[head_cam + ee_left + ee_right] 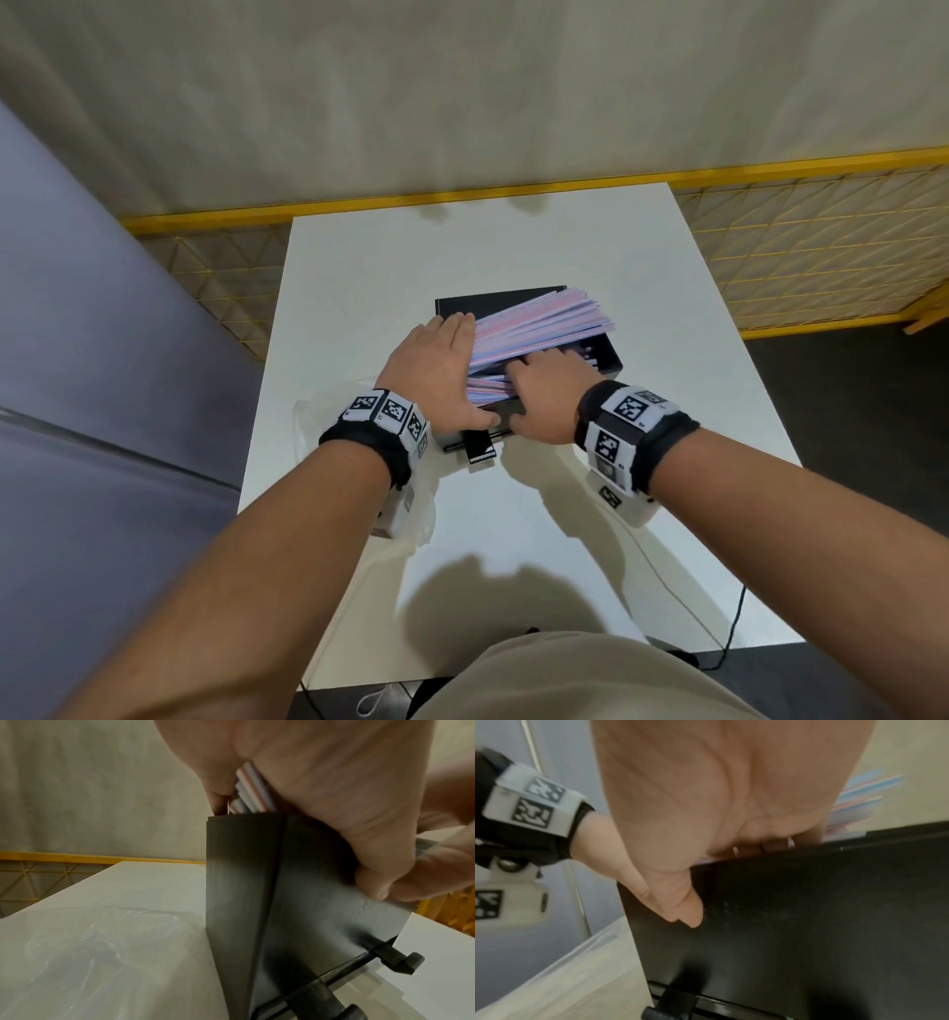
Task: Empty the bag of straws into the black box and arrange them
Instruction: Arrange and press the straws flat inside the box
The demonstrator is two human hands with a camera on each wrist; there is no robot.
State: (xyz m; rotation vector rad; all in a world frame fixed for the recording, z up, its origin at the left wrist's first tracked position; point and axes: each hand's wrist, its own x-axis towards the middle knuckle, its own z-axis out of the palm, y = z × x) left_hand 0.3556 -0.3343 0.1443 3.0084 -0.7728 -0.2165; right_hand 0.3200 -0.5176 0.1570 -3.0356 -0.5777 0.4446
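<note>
The black box [610, 355] stands mid-table with a fan of pink, blue and white straws [544, 318] lying in it, their far ends sticking out over its right rim. My left hand [436, 360] stands flat with straight fingers against the straws' left ends, thumb on the box's front. In the left wrist view the palm [321, 780] covers the straws [252, 791] above the box corner [257, 882]. My right hand [544, 390] curls its fingers over the near rim onto the straws. Its thumb [690, 910] lies on the box's front wall [808, 912].
The clear plastic bag [328, 406] lies flat on the white table [462, 246] under my left wrist, left of the box. A black latch [480, 447] juts from the box's front. A yellow mesh fence runs behind the table. A cable hangs at the near right corner.
</note>
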